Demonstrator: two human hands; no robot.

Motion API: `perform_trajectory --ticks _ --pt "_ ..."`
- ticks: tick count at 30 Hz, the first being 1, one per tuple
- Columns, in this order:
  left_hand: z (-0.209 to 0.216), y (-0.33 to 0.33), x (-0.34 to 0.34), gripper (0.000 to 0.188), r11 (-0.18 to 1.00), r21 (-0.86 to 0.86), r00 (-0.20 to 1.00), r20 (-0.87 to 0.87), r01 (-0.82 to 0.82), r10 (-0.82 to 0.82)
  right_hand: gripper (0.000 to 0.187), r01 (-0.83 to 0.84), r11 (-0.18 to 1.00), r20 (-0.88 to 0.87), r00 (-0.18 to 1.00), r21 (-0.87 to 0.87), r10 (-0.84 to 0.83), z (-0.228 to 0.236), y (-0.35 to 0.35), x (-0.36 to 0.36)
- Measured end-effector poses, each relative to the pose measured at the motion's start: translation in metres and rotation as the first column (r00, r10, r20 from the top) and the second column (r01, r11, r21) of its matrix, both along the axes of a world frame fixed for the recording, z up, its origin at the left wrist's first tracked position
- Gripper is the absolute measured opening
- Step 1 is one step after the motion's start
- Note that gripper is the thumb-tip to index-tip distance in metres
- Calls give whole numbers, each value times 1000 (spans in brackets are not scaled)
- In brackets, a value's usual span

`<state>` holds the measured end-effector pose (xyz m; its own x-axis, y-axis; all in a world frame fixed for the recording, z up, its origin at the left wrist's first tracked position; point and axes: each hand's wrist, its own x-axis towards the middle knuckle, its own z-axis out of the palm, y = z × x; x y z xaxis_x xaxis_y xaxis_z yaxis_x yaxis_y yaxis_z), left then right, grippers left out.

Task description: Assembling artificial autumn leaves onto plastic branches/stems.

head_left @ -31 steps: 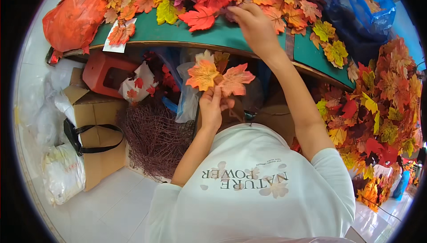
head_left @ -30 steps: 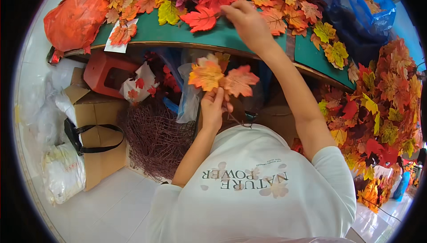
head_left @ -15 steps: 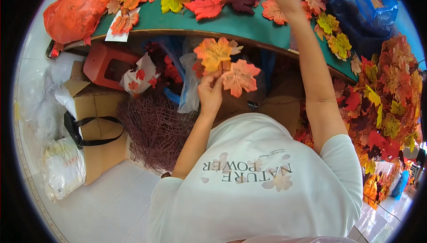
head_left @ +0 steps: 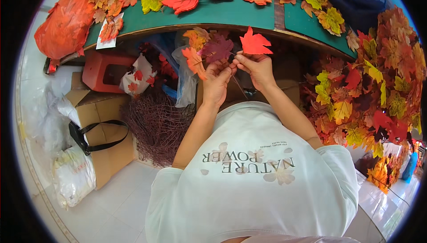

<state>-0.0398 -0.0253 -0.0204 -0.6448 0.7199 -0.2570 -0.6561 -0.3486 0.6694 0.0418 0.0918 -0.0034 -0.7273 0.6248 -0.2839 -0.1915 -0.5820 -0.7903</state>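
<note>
My left hand [head_left: 215, 86] is closed on a thin brown stem [head_left: 240, 87] that carries several artificial maple leaves. Among them are a dark purple leaf [head_left: 218, 48] and an orange leaf [head_left: 194, 62]. Close beside it, my right hand [head_left: 259, 70] pinches a bright red maple leaf [head_left: 255, 43] near its base. The fingertips of both hands meet at the stem, just in front of the table edge. Whatever lies between the fingertips is too small to make out.
Loose leaves lie on the green table [head_left: 213, 17] ahead. At left are an orange-red bag [head_left: 64, 20], a red plastic stool [head_left: 95, 71], a cardboard box [head_left: 113, 158] and a heap of dark twigs [head_left: 153, 125]. Leaf bunches [head_left: 356, 96] crowd the right side.
My right hand has come back from the leaves on the table to my left hand, now with a red leaf. A purple leaf now shows in the left-hand bunch.
</note>
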Motion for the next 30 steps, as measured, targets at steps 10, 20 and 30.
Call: perform_trajectory --ticks 10,20,30 --pt "10 4 4 5 1000 7 958 -288 -2 4 14 -91 970 -2 996 224 93 4 -4 4" --pt "19 8 1 6 999 -35 924 -382 15 -27 10 -4 989 -45 999 145 11 1 -12 -4" --pt "11 7 -2 9 999 -16 916 -399 34 -37 9 18 999 -66 998 44 -15 2 -16 -5"
